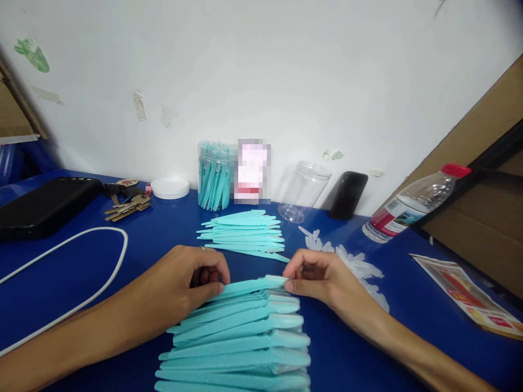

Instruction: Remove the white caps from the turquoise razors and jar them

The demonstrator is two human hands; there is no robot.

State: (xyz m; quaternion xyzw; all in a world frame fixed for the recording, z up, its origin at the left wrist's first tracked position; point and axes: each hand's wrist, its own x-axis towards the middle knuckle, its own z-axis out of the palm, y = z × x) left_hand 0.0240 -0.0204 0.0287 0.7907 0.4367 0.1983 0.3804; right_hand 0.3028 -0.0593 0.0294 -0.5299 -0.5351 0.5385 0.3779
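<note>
A turquoise stick-like piece (253, 285) with a whitish right end lies between my hands, at the top of a large pile of similar pieces (245, 348). My left hand (204, 277) pinches its left end between thumb and fingers. The thumb and fingers of my right hand (312, 275) are closed on its whitish right end. Beyond my hands lies a smaller pile of turquoise pieces (243, 231), with one piece reaching toward my right fingers. To the right, small translucent white pieces (359, 264) are scattered on the blue table (143, 277), partly behind my right hand.
Along the wall stand a jar of turquoise pieces (213, 177), a blurred-out upright object (252, 171), a tilted clear jar (304, 191) and a dark phone (349, 195). A bottle (414, 204) leans right. Left are a white lid (170, 187), keys (129, 207), a black case (47, 207) and a white cable (118, 256).
</note>
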